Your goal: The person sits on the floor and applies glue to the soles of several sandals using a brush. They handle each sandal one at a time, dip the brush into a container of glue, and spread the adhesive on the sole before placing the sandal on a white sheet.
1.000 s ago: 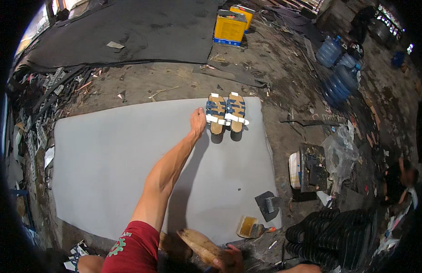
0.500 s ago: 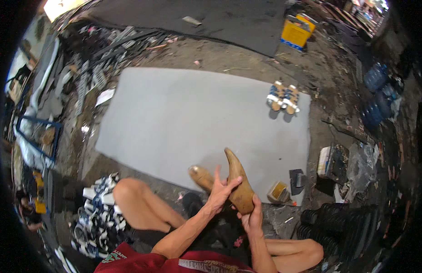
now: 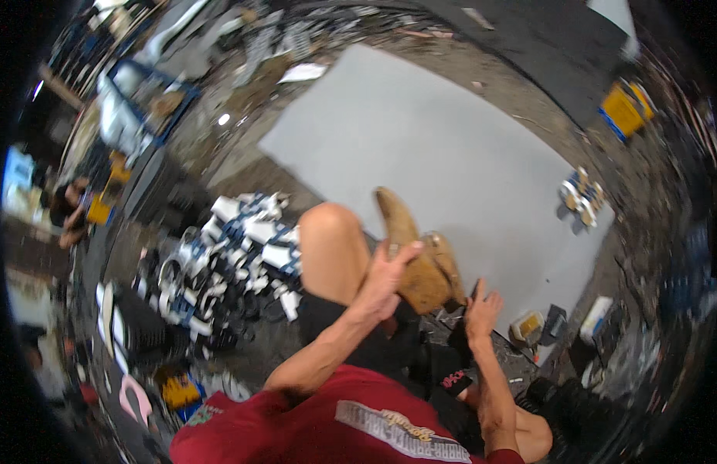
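Note:
My left hand point(image 3: 384, 280) is closed round a tan shoe last point(image 3: 422, 280), whose narrow toe points away from me. A second shoe last point(image 3: 443, 259) shows just to the right, partly covered by the first; whether my fingers also touch it I cannot tell. Beside the lasts, over the near edge of the pale grey sheet point(image 3: 420, 116), my right hand point(image 3: 482, 313) is open with its fingers apart and nothing in them. To my left lies a heap of white and navy sandal uppers point(image 3: 258, 240).
Two strapped sandals point(image 3: 581, 197) rest at the sheet's far right corner. A small yellowish container point(image 3: 527, 328) and a dark block point(image 3: 555, 323) sit near its close right edge. A yellow box point(image 3: 627, 110) stands beyond. Scraps litter the ground; another person point(image 3: 68, 209) is at far left.
The view has swung left, bringing the sandal-upper heap further in. My right hand has let go of the shoe last and opened; my left hand now holds it, near the second last.

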Tool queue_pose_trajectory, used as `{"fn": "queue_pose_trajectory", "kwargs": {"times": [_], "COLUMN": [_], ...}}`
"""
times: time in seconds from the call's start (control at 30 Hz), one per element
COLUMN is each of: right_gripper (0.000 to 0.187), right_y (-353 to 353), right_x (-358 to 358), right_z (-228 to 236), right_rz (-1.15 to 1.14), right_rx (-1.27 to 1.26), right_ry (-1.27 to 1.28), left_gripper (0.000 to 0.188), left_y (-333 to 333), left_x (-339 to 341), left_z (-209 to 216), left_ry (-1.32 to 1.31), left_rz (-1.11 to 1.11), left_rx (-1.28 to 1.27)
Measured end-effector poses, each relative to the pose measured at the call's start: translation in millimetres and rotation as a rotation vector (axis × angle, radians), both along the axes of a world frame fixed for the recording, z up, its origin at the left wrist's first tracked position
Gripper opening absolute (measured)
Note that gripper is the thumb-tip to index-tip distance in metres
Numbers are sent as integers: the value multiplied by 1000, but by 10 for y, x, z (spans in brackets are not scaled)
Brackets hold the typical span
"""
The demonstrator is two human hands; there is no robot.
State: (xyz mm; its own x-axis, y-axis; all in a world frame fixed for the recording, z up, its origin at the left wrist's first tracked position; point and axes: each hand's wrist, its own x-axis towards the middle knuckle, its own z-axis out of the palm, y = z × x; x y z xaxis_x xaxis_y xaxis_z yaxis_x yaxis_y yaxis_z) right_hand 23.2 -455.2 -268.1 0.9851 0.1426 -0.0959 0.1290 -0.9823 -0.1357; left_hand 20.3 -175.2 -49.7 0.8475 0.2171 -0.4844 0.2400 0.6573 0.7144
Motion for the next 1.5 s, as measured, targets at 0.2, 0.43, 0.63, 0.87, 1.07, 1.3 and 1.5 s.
{"fn": "queue_pose_trajectory", "kwargs": {"times": [0.2, 0.43, 0.63, 0.87, 1.07, 1.3, 1.5], "right_gripper": [75, 92, 112, 80, 81, 84, 87], "right_y": [-324, 10, 999, 974, 993, 850, 1094], "right_x": [-112, 20, -210, -447, -554, -626, -680], "right_z": [262, 1538, 2116, 2064, 2202, 2099, 2611], "right_rz": [93, -220, 277, -88, -117, -225, -159], "right_rx": [270, 1055, 1117, 1925, 1699, 1665, 1575], "right_ry": [168, 248, 287, 964, 911, 790, 586], "left_gripper": [79, 76, 94, 27, 88, 28, 31], "left_y": [-331, -283, -228, 1478, 3239, 2583, 1558], "left_x": [-269, -366, -603, -1284, -2125, -1675, -1107], "left_z": [-203, -132, 90, 299, -115, -61, 508], "left_ry": [74, 80, -186, -322, -264, -367, -478], "left_rz": [-111, -171, -270, 702, 1406, 1309, 969], "left_rx": [-150, -39, 616, 6, -104, 235, 390]}}
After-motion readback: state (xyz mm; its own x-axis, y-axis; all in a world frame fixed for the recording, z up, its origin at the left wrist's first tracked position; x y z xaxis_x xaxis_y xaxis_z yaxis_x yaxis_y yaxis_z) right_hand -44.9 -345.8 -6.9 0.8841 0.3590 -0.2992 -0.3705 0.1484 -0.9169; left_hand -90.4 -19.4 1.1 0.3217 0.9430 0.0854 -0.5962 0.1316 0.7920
